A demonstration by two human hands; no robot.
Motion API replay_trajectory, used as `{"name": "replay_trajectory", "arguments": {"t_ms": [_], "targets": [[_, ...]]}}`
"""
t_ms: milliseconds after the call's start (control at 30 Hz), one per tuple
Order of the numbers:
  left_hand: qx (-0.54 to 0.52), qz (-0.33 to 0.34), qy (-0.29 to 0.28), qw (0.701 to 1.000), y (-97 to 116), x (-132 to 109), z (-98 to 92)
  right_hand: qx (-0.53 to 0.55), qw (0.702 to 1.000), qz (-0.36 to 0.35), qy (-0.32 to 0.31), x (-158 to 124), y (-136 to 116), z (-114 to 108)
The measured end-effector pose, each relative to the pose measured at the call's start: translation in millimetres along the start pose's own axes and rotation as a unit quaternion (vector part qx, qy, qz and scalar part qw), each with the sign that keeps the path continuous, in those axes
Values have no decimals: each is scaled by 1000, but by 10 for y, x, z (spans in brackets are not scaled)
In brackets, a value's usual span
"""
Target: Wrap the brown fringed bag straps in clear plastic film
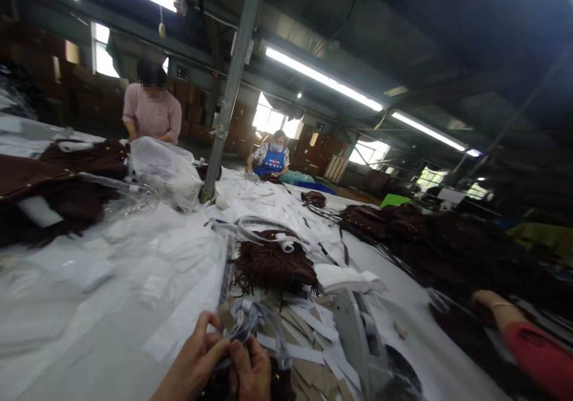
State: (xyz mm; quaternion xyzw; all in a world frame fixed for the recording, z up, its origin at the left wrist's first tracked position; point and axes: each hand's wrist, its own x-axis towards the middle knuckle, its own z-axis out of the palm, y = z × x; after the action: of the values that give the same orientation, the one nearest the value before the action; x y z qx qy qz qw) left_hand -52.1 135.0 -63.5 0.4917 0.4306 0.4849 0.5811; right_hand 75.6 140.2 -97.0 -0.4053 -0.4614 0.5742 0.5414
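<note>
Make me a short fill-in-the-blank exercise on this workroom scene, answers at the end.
1. The left hand and right hand are at a tangled bundle, close together rather than far ____.
2. The fringed item just beyond the bundle is coloured ____.
3. The apron on the co-worker at the table's far end is ____.
4. The sleeve at the right edge is ____.

Missing words: apart; brown; blue; red.
</note>
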Motion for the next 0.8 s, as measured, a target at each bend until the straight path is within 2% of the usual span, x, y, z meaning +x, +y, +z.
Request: {"name": "replay_trajectory", "arguments": {"t_ms": [67,133,233,367,467,633,800], "targets": [[-64,-12,-31,997,-74,43,1,2,1000,-2,-4,0,40,-13],[-109,4,-57,992,-98,65,0,15,1000,0,4,-21,39,4],[-112,30,-62,991,-53,49,-2,40,999,-3,21,-46,12,53],[-37,27,-62,997,14,-4,-3,65,997,-20,21,-31,17,82],[29,32,-64,997,-18,3,-6,51,998,-20,24,-19,30,76],[146,46,-8,988,-139,43,-9,-4,998,-35,58,-17,42,80],[183,47,13,982,-152,27,16,-62,993,-44,92,30,207,0]]}}
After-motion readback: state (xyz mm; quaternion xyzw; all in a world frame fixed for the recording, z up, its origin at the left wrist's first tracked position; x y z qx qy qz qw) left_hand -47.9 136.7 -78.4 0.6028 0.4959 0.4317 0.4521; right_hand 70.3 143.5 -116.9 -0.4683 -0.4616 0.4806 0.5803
